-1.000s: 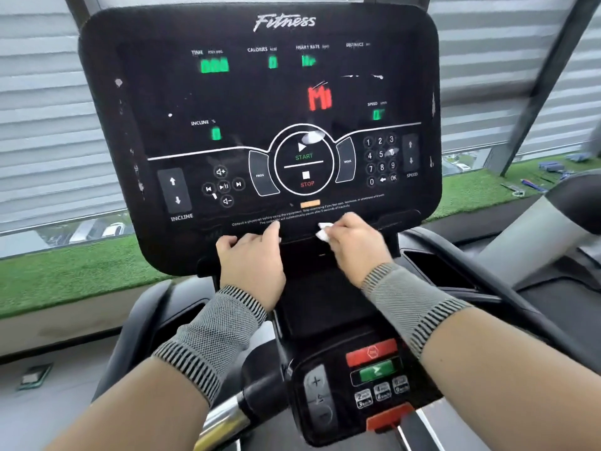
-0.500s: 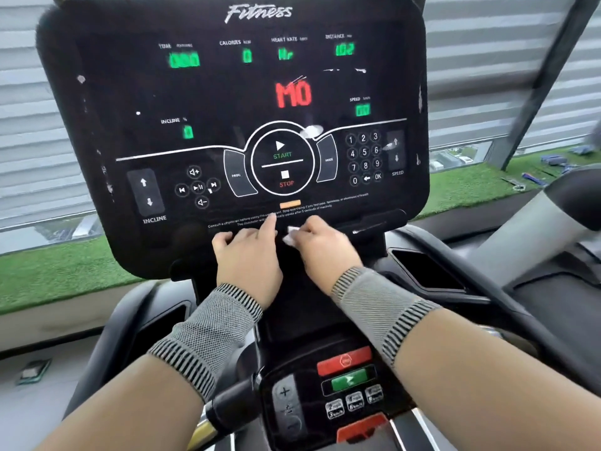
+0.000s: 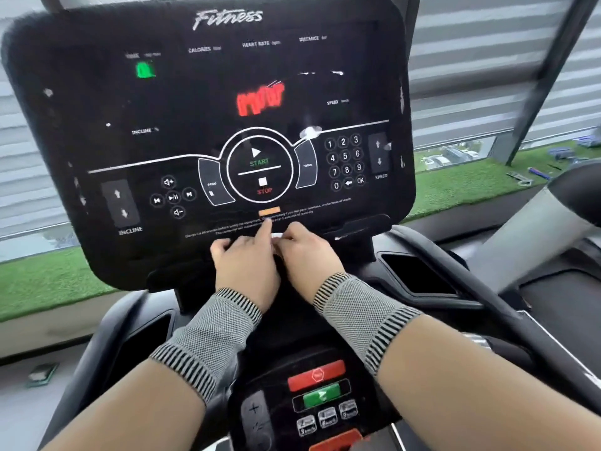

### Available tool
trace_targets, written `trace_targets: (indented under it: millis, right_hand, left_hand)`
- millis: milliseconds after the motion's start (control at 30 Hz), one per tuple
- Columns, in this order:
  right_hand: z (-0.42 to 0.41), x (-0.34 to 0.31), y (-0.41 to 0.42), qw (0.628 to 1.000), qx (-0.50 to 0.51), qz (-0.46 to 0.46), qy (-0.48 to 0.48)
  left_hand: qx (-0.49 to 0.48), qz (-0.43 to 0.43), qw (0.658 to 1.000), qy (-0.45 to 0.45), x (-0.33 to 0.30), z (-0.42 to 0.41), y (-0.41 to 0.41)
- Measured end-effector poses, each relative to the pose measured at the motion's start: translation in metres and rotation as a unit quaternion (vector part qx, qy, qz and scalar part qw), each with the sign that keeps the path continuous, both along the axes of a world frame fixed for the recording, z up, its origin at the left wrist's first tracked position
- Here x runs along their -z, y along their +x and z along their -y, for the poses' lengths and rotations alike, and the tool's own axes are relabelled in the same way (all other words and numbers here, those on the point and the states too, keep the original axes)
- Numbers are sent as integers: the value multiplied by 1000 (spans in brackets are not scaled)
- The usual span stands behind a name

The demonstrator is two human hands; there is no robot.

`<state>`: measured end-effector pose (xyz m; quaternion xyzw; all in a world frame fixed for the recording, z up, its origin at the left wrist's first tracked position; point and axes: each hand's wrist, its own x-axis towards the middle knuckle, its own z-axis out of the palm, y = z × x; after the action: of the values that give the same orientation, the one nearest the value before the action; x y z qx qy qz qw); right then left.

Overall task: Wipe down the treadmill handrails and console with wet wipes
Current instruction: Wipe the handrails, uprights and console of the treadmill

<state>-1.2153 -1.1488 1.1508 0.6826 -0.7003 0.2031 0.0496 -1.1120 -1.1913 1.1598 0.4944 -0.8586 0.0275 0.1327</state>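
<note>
The black treadmill console (image 3: 208, 102) fills the upper view, with lit readouts and a START/STOP dial. Both hands are at its lower edge, side by side and touching. My right hand (image 3: 309, 252) pinches a small white wet wipe (image 3: 277, 236), of which only a sliver shows between the hands. My left hand (image 3: 247, 258) rests on the ledge under the console, its forefinger stretched up onto the panel below the orange tab. A dark handrail (image 3: 507, 307) curves down on the right.
Below my wrists sits a lower control pad (image 3: 320, 395) with red and green buttons. A cup well (image 3: 419, 278) opens at the right. Green turf (image 3: 461, 187) and window blinds lie beyond. Another treadmill's grey post (image 3: 533, 236) stands at right.
My right hand has slid left along the console's lower edge with the wipe until it meets my left hand. The view has shifted, and the console's readouts have changed.
</note>
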Motion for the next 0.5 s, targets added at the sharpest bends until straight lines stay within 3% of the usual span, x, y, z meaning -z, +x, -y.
trace_targets:
  millis: [67,300,500]
  right_hand:
    - [-4,-1,-19,999,6,-31,10]
    - [-18,-1,-80,996,84,11,-2]
    - [-12,-1,-41,999,4,29,-35]
  left_hand:
    - [2,-11,1000,-3,0,0,0]
    - [3,-36,999,12,-3,-5,-8]
    - [5,-25,1000,7,-10,-11,-29]
